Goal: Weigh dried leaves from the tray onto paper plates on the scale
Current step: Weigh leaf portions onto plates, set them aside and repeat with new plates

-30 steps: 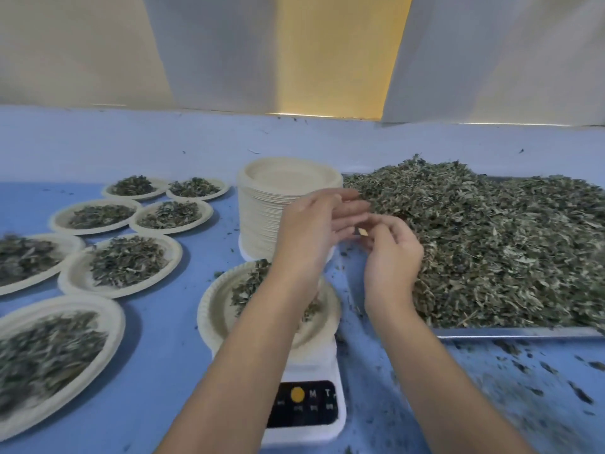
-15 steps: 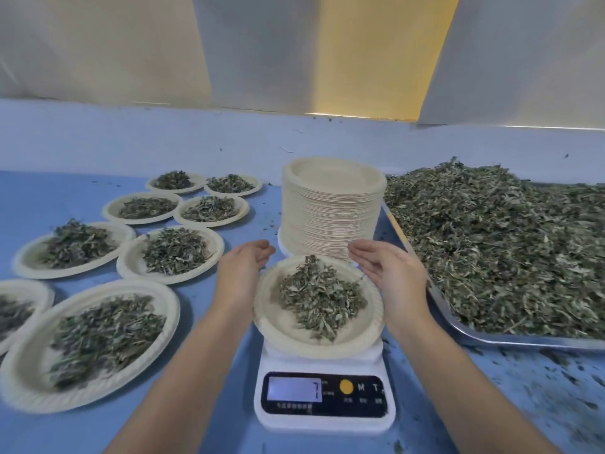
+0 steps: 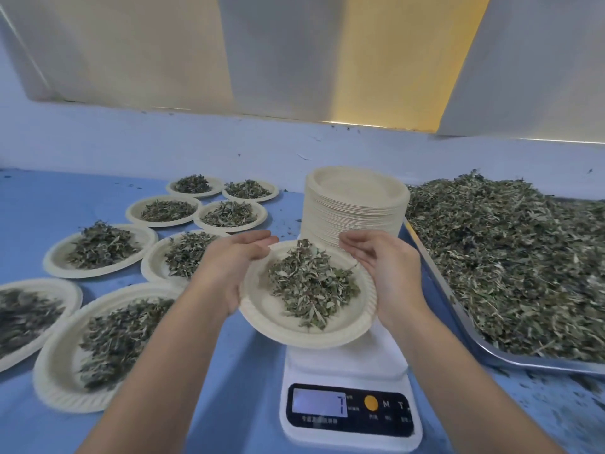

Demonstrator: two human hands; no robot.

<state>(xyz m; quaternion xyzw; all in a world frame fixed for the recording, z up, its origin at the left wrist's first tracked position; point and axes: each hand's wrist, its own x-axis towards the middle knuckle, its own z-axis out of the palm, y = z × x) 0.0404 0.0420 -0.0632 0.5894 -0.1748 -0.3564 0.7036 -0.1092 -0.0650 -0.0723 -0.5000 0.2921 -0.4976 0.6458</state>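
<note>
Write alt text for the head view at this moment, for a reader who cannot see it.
A left hand and right hand hold a paper plate of dried leaves over a white scale whose display shows 7. Filled plates lie to the left, a stack of empty plates stands behind, and a metal tray heaped with leaves sits on the right.

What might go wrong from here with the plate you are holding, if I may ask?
The plate, held between the left hand and right hand at its rim, could flex or tip and spill its loose leaves. The filled plates crowd the left, so setting it down may bump one.
</note>
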